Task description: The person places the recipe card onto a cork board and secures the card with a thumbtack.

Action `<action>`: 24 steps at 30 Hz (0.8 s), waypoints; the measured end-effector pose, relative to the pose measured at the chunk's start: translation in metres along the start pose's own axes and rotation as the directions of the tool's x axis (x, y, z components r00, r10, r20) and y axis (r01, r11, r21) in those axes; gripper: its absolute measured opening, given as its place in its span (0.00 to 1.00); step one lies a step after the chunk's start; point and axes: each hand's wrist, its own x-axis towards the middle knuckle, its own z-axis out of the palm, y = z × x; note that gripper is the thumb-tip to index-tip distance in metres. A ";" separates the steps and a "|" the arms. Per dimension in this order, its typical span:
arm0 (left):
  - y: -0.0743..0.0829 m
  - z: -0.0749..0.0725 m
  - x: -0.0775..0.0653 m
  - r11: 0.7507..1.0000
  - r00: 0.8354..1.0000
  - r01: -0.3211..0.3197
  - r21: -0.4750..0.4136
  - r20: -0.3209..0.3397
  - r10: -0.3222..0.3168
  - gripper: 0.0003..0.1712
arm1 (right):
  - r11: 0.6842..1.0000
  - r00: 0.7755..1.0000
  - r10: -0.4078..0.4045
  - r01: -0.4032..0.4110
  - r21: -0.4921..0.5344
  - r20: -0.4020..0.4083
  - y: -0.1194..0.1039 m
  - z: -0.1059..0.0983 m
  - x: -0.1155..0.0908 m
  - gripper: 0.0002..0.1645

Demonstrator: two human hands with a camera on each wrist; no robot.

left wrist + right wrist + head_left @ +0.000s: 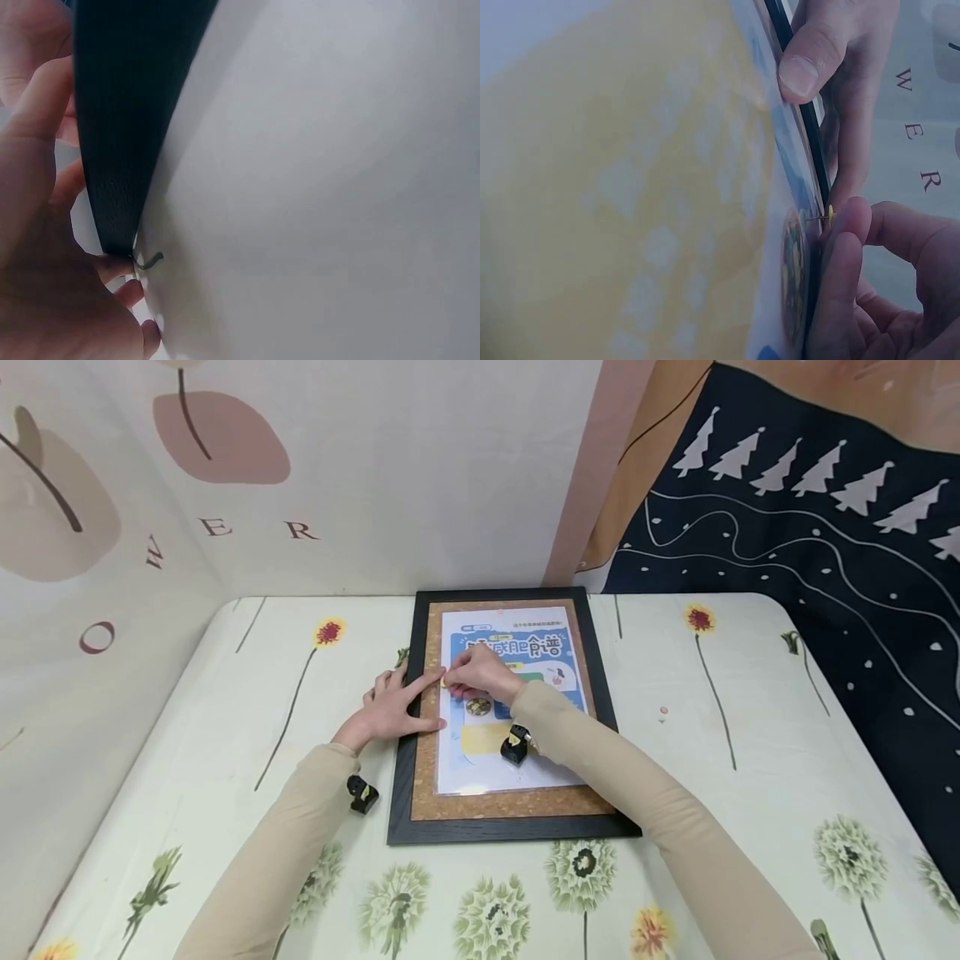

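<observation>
From my distant place, I receive the head view bright and evenly lit. In the left wrist view, soft shadow covers the worktop (pixel 315 187) beside the left fingers (pixel 131 291). The bluish, dim right wrist view blurs the sheet (pixel 615 195) before the right fingers (pixel 838 285).

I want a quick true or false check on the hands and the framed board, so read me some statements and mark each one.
1. The right hand pinches a yellow pin. True.
2. The left hand's thumb and index finger reach across the left side of the black frame. True.
3. The poster lies face down. False: its printed side faces up.
4. The pin is at the poster's right edge. False: in the head view it is at the left edge.
5. Both sleeves are beige. True.
6. The left hand is curled into a fist. False: its fingers are spread.
</observation>
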 end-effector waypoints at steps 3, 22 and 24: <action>0.000 0.000 0.000 1.000 1.000 0.000 0.002 0.000 0.000 0.50 | 1.000 1.000 -0.001 0.001 0.000 0.011 0.000 0.000 0.000 0.05; -0.004 0.002 0.002 1.000 1.000 -0.013 -0.009 -0.011 0.013 0.50 | 0.999 0.998 -0.019 0.021 -0.045 0.055 -0.005 -0.003 0.000 0.06; -0.003 0.002 0.002 1.000 1.000 -0.013 -0.009 -0.010 0.012 0.49 | 0.997 0.998 -0.024 0.028 -0.074 0.053 -0.005 -0.003 0.000 0.06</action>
